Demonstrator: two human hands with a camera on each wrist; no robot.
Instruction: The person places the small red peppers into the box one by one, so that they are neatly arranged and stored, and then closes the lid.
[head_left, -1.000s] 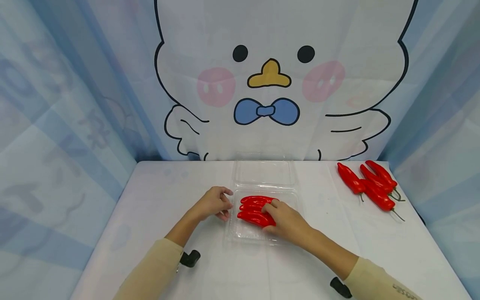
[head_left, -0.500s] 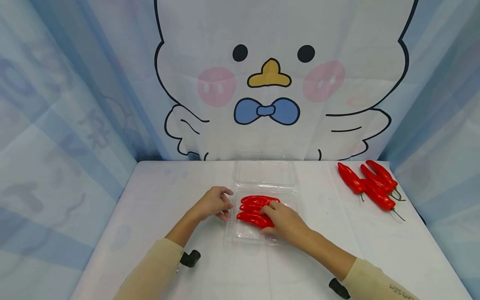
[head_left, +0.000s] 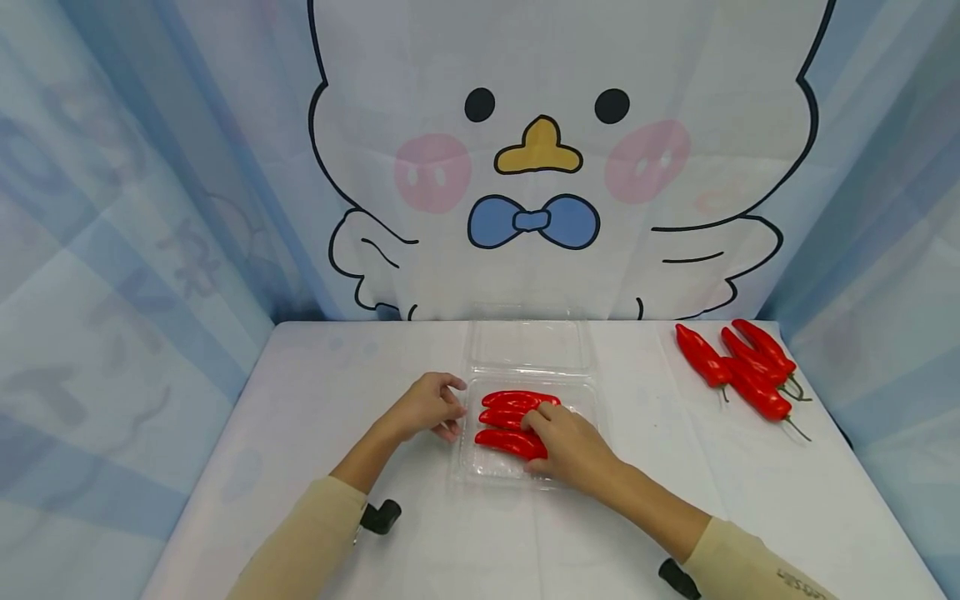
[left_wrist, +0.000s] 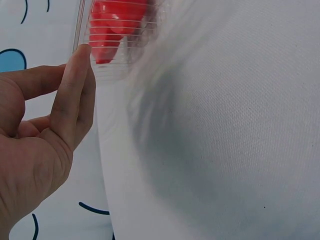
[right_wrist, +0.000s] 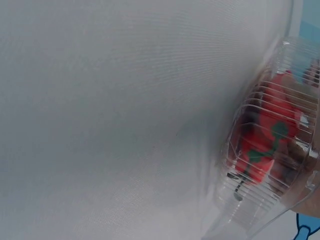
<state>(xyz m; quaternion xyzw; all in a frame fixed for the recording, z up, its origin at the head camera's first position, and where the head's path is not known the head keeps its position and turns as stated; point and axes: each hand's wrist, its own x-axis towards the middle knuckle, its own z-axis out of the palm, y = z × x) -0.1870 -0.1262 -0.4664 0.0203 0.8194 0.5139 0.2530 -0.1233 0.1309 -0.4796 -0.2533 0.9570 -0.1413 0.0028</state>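
Observation:
A clear plastic clamshell box (head_left: 487, 472) lies open mid-table, its lid (head_left: 529, 346) folded back away from me. Several red chili peppers (head_left: 501, 418) lie side by side in its base. With curled fingers my right hand (head_left: 573, 446) grips the stem end of the front pepper (head_left: 504, 442), hiding that end. My left hand (head_left: 427, 407) is at the box's left edge with loosely bent fingers; in the left wrist view its fingertips (left_wrist: 83, 50) come up to the wall, and contact is unclear. Green stems (right_wrist: 260, 155) show through the box wall in the right wrist view.
At the table's far right corner lies a loose group of red chili peppers (head_left: 753, 387) with stems. A white cloth covers the table (head_left: 450, 550). A curtain with a cartoon print (head_left: 532, 275) hangs behind the table, and blue curtains flank it.
The front pepper has shifted slightly toward me in the box, parting from the ones behind it. My right hand has moved a little left and toward me. My left hand has stayed put.

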